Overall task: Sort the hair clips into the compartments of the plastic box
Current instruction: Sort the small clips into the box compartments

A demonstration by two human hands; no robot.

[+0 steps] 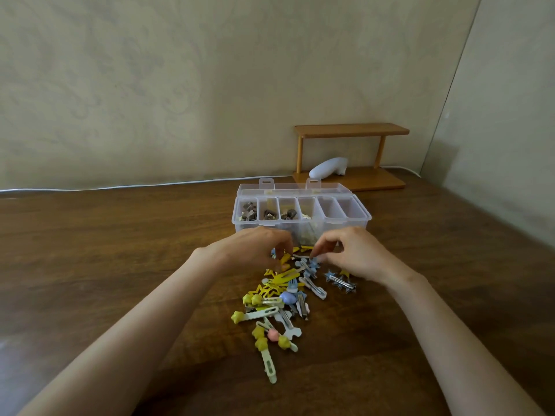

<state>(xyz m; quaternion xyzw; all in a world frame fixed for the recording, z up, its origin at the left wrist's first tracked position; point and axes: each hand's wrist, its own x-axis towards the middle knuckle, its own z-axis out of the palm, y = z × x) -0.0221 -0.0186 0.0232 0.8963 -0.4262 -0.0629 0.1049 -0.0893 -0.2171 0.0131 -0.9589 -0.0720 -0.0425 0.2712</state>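
— What do we see around the work on the brown tabletop (pixel 120 250)?

— A wooden shelf (pixel 351 130) against the wall (pixel 180 85), a white object (pixel 329 167) lying under it, a white cable (pixel 120 186) along the far edge.

— And the hair clips (pixel 279 298)?

— Yellow, blue and cream, heaped just in front of the clear plastic box (pixel 345 228), lid open behind, dark bits in its left compartments. Our hands partly hide its front wall. Our left hand (pixel 255 250) pinches a yellow clip (pixel 285 260); our right hand (pixel 354 253) curls over a blue clip (pixel 314 262), grip we cannot tell.
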